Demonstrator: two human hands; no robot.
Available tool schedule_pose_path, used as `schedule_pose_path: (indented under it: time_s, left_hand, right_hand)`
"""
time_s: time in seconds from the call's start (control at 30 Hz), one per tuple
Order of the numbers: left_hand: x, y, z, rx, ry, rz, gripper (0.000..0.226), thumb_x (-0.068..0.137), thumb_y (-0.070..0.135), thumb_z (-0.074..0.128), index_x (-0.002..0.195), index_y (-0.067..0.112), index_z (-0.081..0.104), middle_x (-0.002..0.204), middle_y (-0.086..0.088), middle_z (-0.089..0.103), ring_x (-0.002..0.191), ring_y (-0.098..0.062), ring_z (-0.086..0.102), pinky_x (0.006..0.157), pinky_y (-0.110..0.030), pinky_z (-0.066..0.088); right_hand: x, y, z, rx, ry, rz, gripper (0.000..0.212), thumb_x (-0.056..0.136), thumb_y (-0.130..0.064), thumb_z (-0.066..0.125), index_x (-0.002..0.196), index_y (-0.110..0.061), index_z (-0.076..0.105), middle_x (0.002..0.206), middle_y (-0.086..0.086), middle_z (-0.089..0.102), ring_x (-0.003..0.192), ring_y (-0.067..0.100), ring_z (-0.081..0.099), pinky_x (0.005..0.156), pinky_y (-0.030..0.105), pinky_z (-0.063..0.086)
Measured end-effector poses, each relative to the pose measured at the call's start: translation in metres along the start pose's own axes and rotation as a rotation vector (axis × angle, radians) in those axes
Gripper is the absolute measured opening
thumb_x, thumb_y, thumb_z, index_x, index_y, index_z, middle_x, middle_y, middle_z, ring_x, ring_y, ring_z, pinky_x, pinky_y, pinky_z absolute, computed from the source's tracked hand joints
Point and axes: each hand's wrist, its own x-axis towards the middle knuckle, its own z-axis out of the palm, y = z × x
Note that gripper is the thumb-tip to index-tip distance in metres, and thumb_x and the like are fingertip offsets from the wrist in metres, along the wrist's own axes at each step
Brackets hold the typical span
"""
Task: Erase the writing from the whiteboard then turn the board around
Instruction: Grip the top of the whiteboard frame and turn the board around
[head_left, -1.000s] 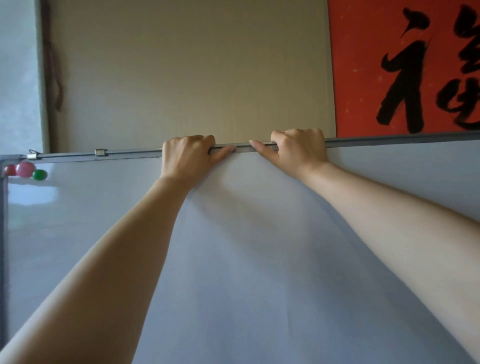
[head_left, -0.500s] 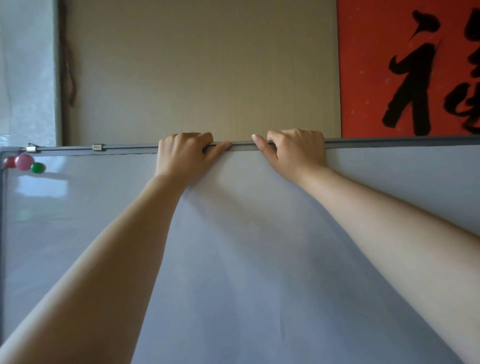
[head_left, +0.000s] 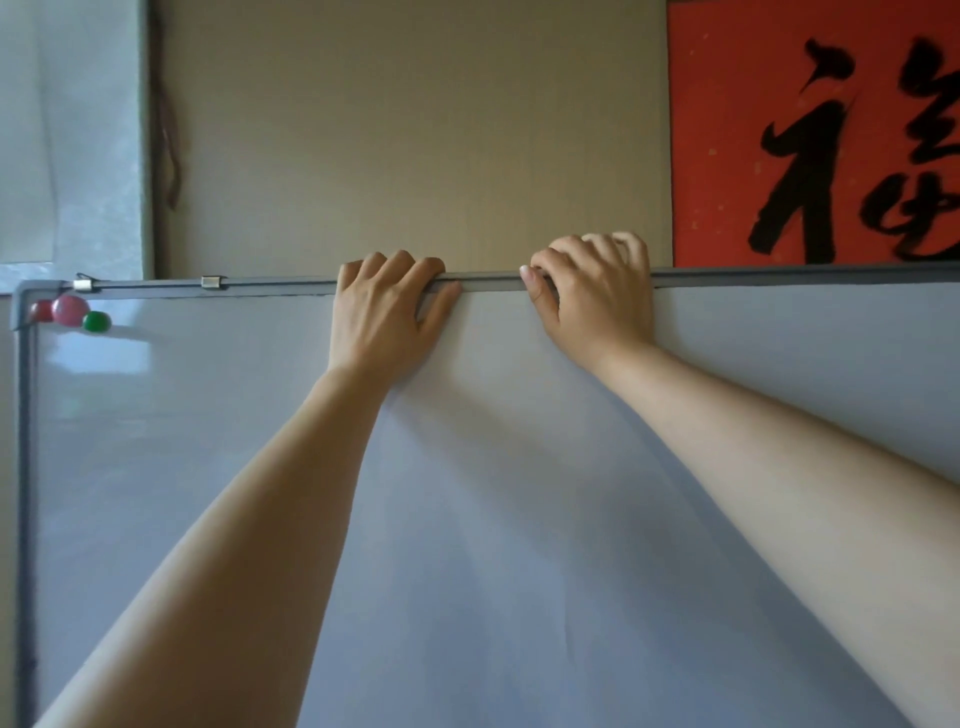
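— Where is the board, and where are you on it?

— The big white rectangular whiteboard with the grey metal frame (head_left: 156, 467) stands right in front of me and fills most of my view. Its surface is blank wherever I can see it. I take its grey top rail (head_left: 488, 280) as my mark. My left hand (head_left: 384, 317) is on that rail near its middle, and my right hand (head_left: 592, 296) is just beside it on the same rail, further from the board's upper left corner.

— How are you holding it?

— The fingers of my left hand are curled over the top of the rail, and the thumb lies along the rail's front edge, so the rail is pinched between them. My right hand hooks over it too, but more loosely: its knuckles ride above the rail and the thumb tip presses the front edge. Both forearms reach up across the board's face.

— Anything else on the board?

— Just under the rail, at the upper left corner, a dark red round magnet (head_left: 40, 310), a pink round magnet (head_left: 70, 310) and a green round magnet (head_left: 96, 322) cluster together. Two small silver metal clips (head_left: 210, 281) sit on the rail itself, between that corner and my left hand.

— And behind it?

— Above the rail there is a tan wall (head_left: 415, 130), and over the rail's right stretch hangs a red paper sheet with black brush characters (head_left: 810, 130).
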Motion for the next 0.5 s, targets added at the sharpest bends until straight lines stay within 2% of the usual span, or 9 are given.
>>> schedule_pose_path:
  time_s: [0.17,0.3,0.4,0.5]
  left_hand:
    - [-0.003,0.004,-0.008,0.016,-0.058,0.044,0.049,0.097,0.048,0.037,0.120,0.014,0.063,0.098,-0.009,0.062,0.087,-0.034,0.056,0.086,-0.040,0.033]
    - [-0.010,0.006,-0.017,0.022,-0.061,0.081,0.056,0.097,0.050,0.039,0.129,0.009,0.058,0.108,-0.013,0.060,0.092,-0.036,0.055,0.093,-0.043,0.034]
    - [-0.016,0.012,-0.024,0.006,-0.082,0.082,0.063,0.097,0.055,0.040,0.136,0.007,0.054,0.118,-0.016,0.059,0.103,-0.037,0.054,0.105,-0.048,0.033]
    - [-0.019,0.021,-0.033,0.016,-0.157,0.028,0.070,0.095,0.062,0.037,0.143,0.012,0.048,0.136,-0.018,0.053,0.125,-0.038,0.048,0.115,-0.054,0.022]
  right_hand:
    - [0.002,0.000,-0.013,-0.015,-0.065,0.015,0.038,0.099,-0.040,0.035,0.092,-0.018,0.066,0.091,0.001,0.065,0.084,0.029,0.059,0.090,0.042,0.031]
    - [-0.009,-0.011,-0.026,-0.058,-0.115,0.054,0.039,0.096,-0.039,0.038,0.109,-0.011,0.063,0.099,0.010,0.062,0.090,0.033,0.057,0.091,0.043,0.029]
    - [-0.013,-0.017,-0.038,-0.089,-0.191,0.092,0.048,0.093,-0.042,0.039,0.121,-0.008,0.059,0.108,0.015,0.060,0.096,0.036,0.056,0.100,0.046,0.026]
    - [-0.015,-0.019,-0.053,-0.093,-0.318,0.101,0.062,0.093,-0.049,0.036,0.135,-0.006,0.051,0.123,0.020,0.057,0.113,0.038,0.052,0.109,0.051,0.020]
